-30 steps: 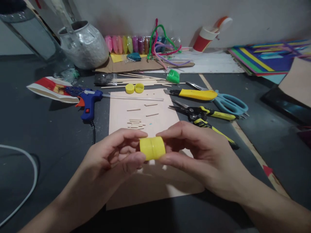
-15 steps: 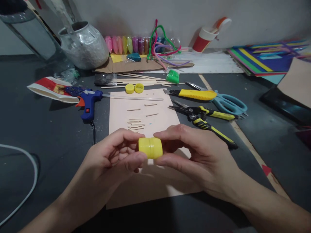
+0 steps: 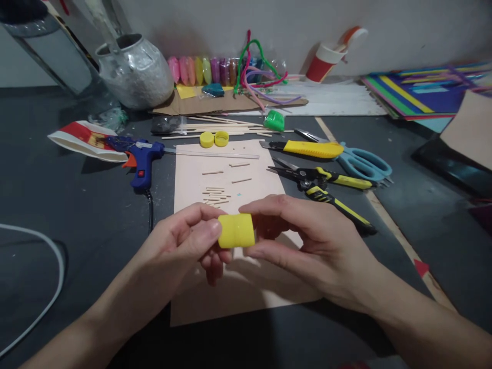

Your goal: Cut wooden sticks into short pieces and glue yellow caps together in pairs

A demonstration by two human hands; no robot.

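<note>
Between my hands is a short yellow cylinder (image 3: 236, 230) that looks like two bottle caps set rim to rim, with a faint seam round its middle. My left hand (image 3: 188, 236) pinches its left end, thumb on the near face and fingers behind. From the other side my right hand (image 3: 303, 241) holds the right end with forefinger above and thumb below. Under the hands lies a pale sheet of paper (image 3: 203, 312). Short cut wooden sticks (image 3: 216, 197) rest on it just beyond my fingers. Two more yellow bottle caps (image 3: 206, 139) sit at its far edge.
A blue glue gun (image 3: 144, 166) with a glue stick lies left of the paper. To the right are black-and-yellow pliers (image 3: 326, 179), a yellow utility knife (image 3: 313, 149) and blue-handled scissors (image 3: 365, 164). Long sticks (image 3: 219, 127) and a silver pot (image 3: 134, 72) stand farther back.
My left thumb has slid up onto the near face of the yellow cylinder, and its lower fingers have spread downward. The cylinder has turned slightly and shifted a little left.
</note>
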